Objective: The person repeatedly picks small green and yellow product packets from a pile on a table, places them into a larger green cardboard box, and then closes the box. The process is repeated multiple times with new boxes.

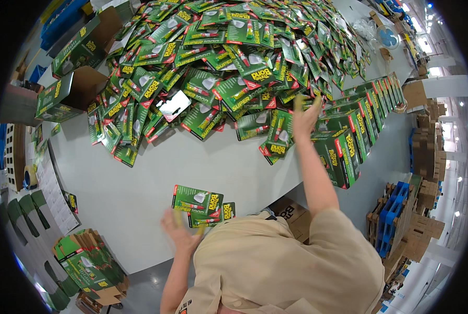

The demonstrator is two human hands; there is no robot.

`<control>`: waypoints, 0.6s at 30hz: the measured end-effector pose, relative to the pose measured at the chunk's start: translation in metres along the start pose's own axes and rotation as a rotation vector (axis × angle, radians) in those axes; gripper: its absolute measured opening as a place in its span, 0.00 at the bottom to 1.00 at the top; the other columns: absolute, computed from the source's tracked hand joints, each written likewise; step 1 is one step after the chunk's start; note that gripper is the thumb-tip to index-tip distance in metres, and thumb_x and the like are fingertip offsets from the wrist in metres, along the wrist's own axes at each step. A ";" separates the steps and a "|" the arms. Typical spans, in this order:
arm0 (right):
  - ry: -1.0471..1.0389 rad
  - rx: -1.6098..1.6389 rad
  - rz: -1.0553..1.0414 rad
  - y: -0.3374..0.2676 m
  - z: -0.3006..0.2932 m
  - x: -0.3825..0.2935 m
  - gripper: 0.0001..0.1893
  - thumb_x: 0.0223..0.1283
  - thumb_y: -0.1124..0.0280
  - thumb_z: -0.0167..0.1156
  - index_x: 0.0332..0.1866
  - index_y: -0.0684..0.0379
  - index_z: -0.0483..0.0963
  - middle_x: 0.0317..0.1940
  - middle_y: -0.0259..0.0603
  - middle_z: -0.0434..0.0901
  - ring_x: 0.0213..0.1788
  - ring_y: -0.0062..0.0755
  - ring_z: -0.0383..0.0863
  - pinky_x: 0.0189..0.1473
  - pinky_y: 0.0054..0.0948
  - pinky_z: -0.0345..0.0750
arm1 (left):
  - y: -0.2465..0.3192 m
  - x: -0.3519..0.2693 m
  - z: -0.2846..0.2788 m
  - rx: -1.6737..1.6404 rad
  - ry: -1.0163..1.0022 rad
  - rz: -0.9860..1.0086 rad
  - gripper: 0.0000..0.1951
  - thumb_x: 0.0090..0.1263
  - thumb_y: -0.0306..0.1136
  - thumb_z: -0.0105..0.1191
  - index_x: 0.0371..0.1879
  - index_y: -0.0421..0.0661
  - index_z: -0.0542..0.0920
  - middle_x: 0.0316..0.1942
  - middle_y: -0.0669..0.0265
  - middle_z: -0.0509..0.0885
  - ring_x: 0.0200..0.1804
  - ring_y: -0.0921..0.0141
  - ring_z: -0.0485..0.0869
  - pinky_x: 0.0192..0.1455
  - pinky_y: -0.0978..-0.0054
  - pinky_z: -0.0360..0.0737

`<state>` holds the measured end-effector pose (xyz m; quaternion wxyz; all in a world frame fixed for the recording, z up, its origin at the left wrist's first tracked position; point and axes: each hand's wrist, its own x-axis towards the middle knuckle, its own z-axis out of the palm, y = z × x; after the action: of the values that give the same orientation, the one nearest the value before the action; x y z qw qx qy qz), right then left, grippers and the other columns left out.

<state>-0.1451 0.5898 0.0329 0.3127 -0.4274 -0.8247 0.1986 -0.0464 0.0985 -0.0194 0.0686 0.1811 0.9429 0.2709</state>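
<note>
A large heap of green blister cards of super glue (pixel 234 59) covers the far part of the white table (pixel 155 172). My right hand (pixel 306 117) reaches to the heap's near right edge, its fingers apart and blurred, over some cards; whether it grips one I cannot tell. Two overlapping glue cards (pixel 198 198) lie near the table edge before my body. My left hand (pixel 181 233) is just left of them, fingers spread, with nothing seen in it. Its fingertips are close to the cards.
Green display boxes (pixel 336 157) form a row on the right. Two open boxes (pixel 57 94) stand at the far left. A stack of flattened cartons (pixel 93 263) is at the lower left. A small fan (pixel 387 37) stands far right; pallets (pixel 391 219) are beyond the table.
</note>
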 end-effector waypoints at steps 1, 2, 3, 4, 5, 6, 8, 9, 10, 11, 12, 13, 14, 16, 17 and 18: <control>0.072 -0.033 0.192 0.017 0.015 0.023 0.48 0.69 0.36 0.51 0.77 0.71 0.53 0.76 0.64 0.56 0.78 0.61 0.54 0.78 0.46 0.54 | 0.010 0.014 0.006 0.035 -0.080 0.046 0.44 0.57 0.54 0.68 0.70 0.42 0.68 0.75 0.50 0.61 0.78 0.46 0.54 0.77 0.36 0.45; -0.006 -0.130 0.371 0.036 0.029 0.038 0.46 0.70 0.38 0.51 0.77 0.70 0.54 0.76 0.64 0.56 0.78 0.61 0.54 0.77 0.47 0.55 | 0.019 0.024 0.011 0.103 -0.210 0.079 0.43 0.57 0.56 0.67 0.69 0.44 0.70 0.74 0.50 0.61 0.78 0.46 0.54 0.76 0.34 0.44; -0.058 -0.154 0.331 0.051 0.044 0.039 0.46 0.69 0.37 0.52 0.76 0.69 0.55 0.76 0.63 0.56 0.78 0.62 0.53 0.77 0.48 0.55 | 0.024 0.032 0.012 0.092 -0.172 0.109 0.42 0.57 0.56 0.67 0.69 0.44 0.71 0.74 0.50 0.61 0.78 0.46 0.53 0.76 0.34 0.45; -0.083 -0.159 0.308 0.063 0.055 0.032 0.46 0.68 0.37 0.53 0.76 0.68 0.57 0.76 0.61 0.56 0.78 0.63 0.53 0.77 0.49 0.55 | 0.028 0.038 0.016 0.118 -0.191 0.133 0.41 0.58 0.55 0.67 0.68 0.44 0.72 0.74 0.50 0.62 0.78 0.45 0.53 0.76 0.33 0.45; -0.097 -0.157 0.303 0.069 0.066 0.017 0.46 0.67 0.37 0.54 0.76 0.67 0.58 0.76 0.60 0.57 0.78 0.63 0.52 0.77 0.49 0.55 | 0.030 0.042 0.018 0.151 -0.218 0.132 0.41 0.58 0.55 0.67 0.68 0.44 0.72 0.74 0.50 0.62 0.78 0.45 0.52 0.75 0.33 0.46; -0.122 -0.270 0.043 0.071 0.071 -0.006 0.42 0.68 0.44 0.56 0.76 0.65 0.58 0.76 0.62 0.56 0.78 0.66 0.52 0.78 0.50 0.55 | 0.030 0.043 0.019 0.157 -0.211 0.109 0.38 0.59 0.54 0.66 0.67 0.46 0.74 0.74 0.50 0.62 0.78 0.43 0.52 0.76 0.33 0.45; -0.230 -0.170 -0.027 0.058 0.080 -0.064 0.40 0.54 0.60 0.66 0.73 0.65 0.63 0.74 0.66 0.59 0.77 0.67 0.54 0.79 0.50 0.52 | 0.027 0.042 0.018 0.183 -0.208 0.087 0.38 0.60 0.54 0.65 0.67 0.46 0.74 0.74 0.50 0.62 0.78 0.43 0.52 0.76 0.33 0.45; -0.187 -0.099 -0.278 0.048 0.079 -0.090 0.41 0.45 0.62 0.71 0.69 0.62 0.67 0.72 0.62 0.63 0.76 0.68 0.55 0.80 0.50 0.52 | 0.025 0.041 0.017 0.205 -0.228 0.060 0.38 0.60 0.53 0.64 0.67 0.46 0.73 0.74 0.50 0.62 0.78 0.44 0.52 0.76 0.34 0.45; -0.213 -0.063 -0.339 0.033 0.078 -0.117 0.42 0.41 0.60 0.74 0.68 0.57 0.69 0.71 0.57 0.67 0.75 0.66 0.59 0.78 0.52 0.53 | 0.022 0.040 0.015 0.221 -0.221 0.043 0.36 0.63 0.54 0.62 0.68 0.48 0.74 0.75 0.51 0.62 0.77 0.43 0.53 0.76 0.34 0.44; -0.336 -0.003 -0.353 0.018 0.076 -0.138 0.35 0.49 0.56 0.70 0.65 0.52 0.72 0.69 0.50 0.71 0.71 0.60 0.64 0.75 0.51 0.57 | 0.019 0.039 0.013 0.241 -0.193 0.037 0.36 0.64 0.53 0.62 0.68 0.47 0.73 0.75 0.51 0.61 0.77 0.43 0.53 0.76 0.35 0.45; -0.411 -0.040 -0.476 0.003 0.075 -0.155 0.28 0.56 0.51 0.66 0.63 0.48 0.76 0.67 0.43 0.74 0.67 0.54 0.70 0.72 0.50 0.60 | 0.017 0.039 0.011 0.264 -0.180 0.024 0.35 0.64 0.53 0.61 0.69 0.47 0.73 0.75 0.51 0.61 0.77 0.43 0.53 0.76 0.36 0.45; -0.501 -0.297 -0.521 -0.014 0.073 -0.176 0.24 0.63 0.47 0.57 0.59 0.46 0.79 0.61 0.38 0.79 0.64 0.50 0.74 0.70 0.49 0.63 | 0.014 0.038 0.008 0.293 -0.203 -0.014 0.35 0.65 0.52 0.61 0.69 0.47 0.73 0.75 0.50 0.61 0.77 0.43 0.53 0.76 0.36 0.45; -0.684 -0.088 -0.495 -0.027 0.069 -0.187 0.25 0.65 0.45 0.55 0.59 0.47 0.79 0.58 0.38 0.82 0.62 0.45 0.77 0.68 0.49 0.67 | 0.012 0.037 0.006 0.323 -0.200 -0.030 0.33 0.67 0.50 0.59 0.69 0.46 0.73 0.76 0.50 0.61 0.77 0.43 0.54 0.76 0.37 0.47; -0.860 0.057 -0.503 -0.054 0.063 -0.213 0.23 0.65 0.48 0.56 0.58 0.49 0.80 0.58 0.40 0.83 0.59 0.44 0.80 0.64 0.44 0.73 | 0.008 0.035 -0.001 0.339 -0.201 -0.038 0.33 0.67 0.49 0.59 0.69 0.46 0.72 0.76 0.50 0.60 0.77 0.43 0.54 0.76 0.37 0.48; -0.995 0.042 -0.512 -0.066 0.059 -0.222 0.23 0.65 0.49 0.56 0.58 0.49 0.80 0.58 0.40 0.83 0.59 0.46 0.80 0.64 0.44 0.73 | 0.007 0.032 -0.005 0.355 -0.213 -0.073 0.33 0.68 0.49 0.59 0.70 0.46 0.72 0.76 0.50 0.60 0.77 0.43 0.54 0.75 0.36 0.49; -1.169 0.039 -0.527 -0.076 0.055 -0.228 0.22 0.65 0.50 0.57 0.58 0.50 0.79 0.57 0.41 0.83 0.59 0.47 0.80 0.63 0.45 0.73 | 0.005 0.029 -0.009 0.370 -0.209 -0.075 0.33 0.68 0.48 0.59 0.70 0.46 0.71 0.75 0.47 0.61 0.77 0.42 0.55 0.74 0.36 0.51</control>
<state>-0.1261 0.3551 -0.0408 -0.1425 -0.0258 -0.9326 0.3306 -0.0741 0.1092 -0.0105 0.1418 0.1826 0.9704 0.0704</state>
